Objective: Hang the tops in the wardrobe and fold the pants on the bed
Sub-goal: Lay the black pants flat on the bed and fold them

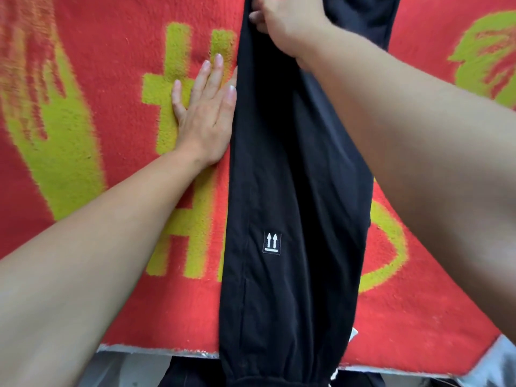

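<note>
Black pants [293, 191] are laid long on the red blanket [111, 65] of the bed. The left grip [206, 115] is spread flat beside them. The far end is pinched by the right grip [282, 26]. If pulled too hard, the pants could be bunched up.

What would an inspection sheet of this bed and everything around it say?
Surface: fuzzy red blanket with yellow-green shapes.
Job's things: black pants laid out long, near end hanging over the blanket's edge; small label with two white arrows on them. No tops in view.
Clutter: dark cloth below the near edge, unclear what.
Hands: left hand flat on the blanket beside the pants; right hand grips the pants' far end.
Cables: nothing seen.
Surroundings: pale grey surface past the blanket's corner.
</note>
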Tool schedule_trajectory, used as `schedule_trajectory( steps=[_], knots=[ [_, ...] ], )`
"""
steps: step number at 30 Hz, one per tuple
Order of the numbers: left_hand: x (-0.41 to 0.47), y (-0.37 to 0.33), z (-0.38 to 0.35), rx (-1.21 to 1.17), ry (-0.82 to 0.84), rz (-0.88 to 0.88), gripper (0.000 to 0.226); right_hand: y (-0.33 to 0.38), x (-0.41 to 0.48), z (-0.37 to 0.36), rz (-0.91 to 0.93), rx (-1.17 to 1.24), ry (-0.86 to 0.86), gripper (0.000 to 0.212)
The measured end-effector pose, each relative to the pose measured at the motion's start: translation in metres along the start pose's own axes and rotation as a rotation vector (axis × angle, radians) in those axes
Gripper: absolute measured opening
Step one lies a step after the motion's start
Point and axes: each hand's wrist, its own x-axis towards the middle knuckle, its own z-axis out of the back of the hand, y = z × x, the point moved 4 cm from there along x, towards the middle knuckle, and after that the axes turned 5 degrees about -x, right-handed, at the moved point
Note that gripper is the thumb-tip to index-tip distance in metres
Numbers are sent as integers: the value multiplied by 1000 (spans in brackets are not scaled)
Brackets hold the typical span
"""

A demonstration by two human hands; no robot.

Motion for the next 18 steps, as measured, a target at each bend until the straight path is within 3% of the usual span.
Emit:
schedule_trajectory(
  steps=[1,4,6,9,12,13,15,16,18],
  knots=[
    [0,-1,0,-1,8,-1,58,1,-10,5,42,-8,-11,29],
    [-2,-1,2,8,38,2,58,-17,-50,27,201,-29,-333,30],
    [-2,-3,4,6,62,17,55,-41,-88,33,224,-116,-407,34],
    [-2,-18,10,-96,-24,98,58,-82,-136,28,170,-378,-419,43],
    [-26,-49,15,-21,-306,14,59,-114,-164,9,147,-633,-337,55],
    [-38,-57,7,94,-287,-97,57,-129,-169,5,169,-721,-282,58],
    [-54,-51,-16,307,-84,-263,54,-163,-172,8,191,-864,-222,62],
    [-57,-40,-24,350,-5,-269,54,-177,-173,11,182,-886,-218,63],
    [-52,-25,-31,374,-5,-232,55,-196,-168,15,158,-899,-248,64]
  ],
)
